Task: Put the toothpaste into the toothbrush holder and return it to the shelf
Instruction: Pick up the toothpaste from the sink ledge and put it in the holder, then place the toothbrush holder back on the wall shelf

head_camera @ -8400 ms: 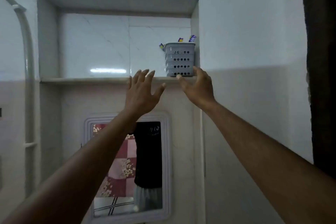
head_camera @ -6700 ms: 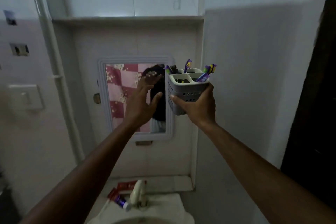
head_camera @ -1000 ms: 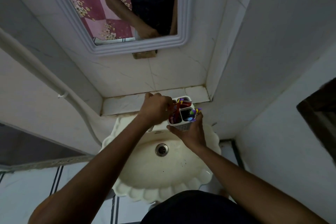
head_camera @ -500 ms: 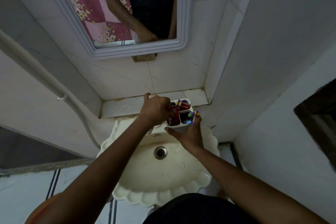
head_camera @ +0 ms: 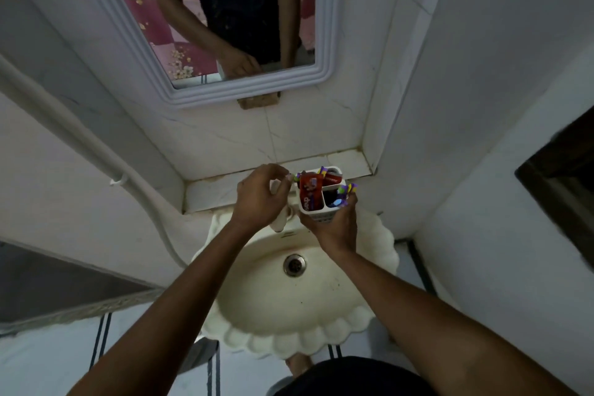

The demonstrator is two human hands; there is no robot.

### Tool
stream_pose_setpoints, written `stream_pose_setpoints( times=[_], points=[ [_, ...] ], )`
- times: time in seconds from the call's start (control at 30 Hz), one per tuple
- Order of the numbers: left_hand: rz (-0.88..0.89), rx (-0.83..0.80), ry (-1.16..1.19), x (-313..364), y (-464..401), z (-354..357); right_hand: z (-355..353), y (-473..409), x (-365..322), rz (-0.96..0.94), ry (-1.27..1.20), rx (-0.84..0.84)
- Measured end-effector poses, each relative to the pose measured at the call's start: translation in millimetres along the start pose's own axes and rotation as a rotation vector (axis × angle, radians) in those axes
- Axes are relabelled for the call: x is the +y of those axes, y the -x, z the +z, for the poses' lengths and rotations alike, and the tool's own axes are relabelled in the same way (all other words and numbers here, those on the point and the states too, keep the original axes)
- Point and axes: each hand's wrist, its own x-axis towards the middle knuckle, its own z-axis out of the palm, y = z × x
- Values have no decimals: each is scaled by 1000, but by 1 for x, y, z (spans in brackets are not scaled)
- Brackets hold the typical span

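My right hand (head_camera: 334,228) grips the white perforated toothbrush holder (head_camera: 321,216) from below, above the back of the sink. Red toothpaste tubes (head_camera: 311,192) stand inside its left compartments, and several purple and yellow toothbrushes (head_camera: 345,191) stick out of the right side. My left hand (head_camera: 260,196) hovers just left of the holder, fingers curled and apart, holding nothing. The shelf is out of view.
A cream scalloped sink (head_camera: 299,292) with a drain (head_camera: 294,264) lies under my hands; its tap (head_camera: 281,222) is partly hidden behind my left hand. A tiled ledge (head_camera: 225,190) runs behind it, a white-framed mirror (head_camera: 205,87) hangs above, and a white pipe (head_camera: 96,154) runs down the left.
My left hand has come off the toothpaste and drawn back a little to the left, leaving the tube standing in the holder. My right hand still holds the holder.
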Motion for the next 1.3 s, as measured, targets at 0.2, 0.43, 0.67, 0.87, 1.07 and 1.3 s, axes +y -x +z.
stream_pose_setpoints(
  times=[0.2,0.43,0.67,0.87,1.07,1.3],
  points=[
    [53,-23,-7,-2,-1,-19,-7,-2,-21,-41,-52,70],
    [79,82,19,37,-7,-48,-56,1,-87,-209,-135,109],
    [168,261,39,110,-1,-84,-122,5,-162,-393,-210,134],
    [283,424,1,182,7,-126,-192,20,-232,-559,-290,177],
    [403,541,-116,250,8,-177,-262,39,-300,-699,-362,218],
    [492,637,-121,322,-3,-237,-341,72,-394,-853,-468,221]
  ],
)
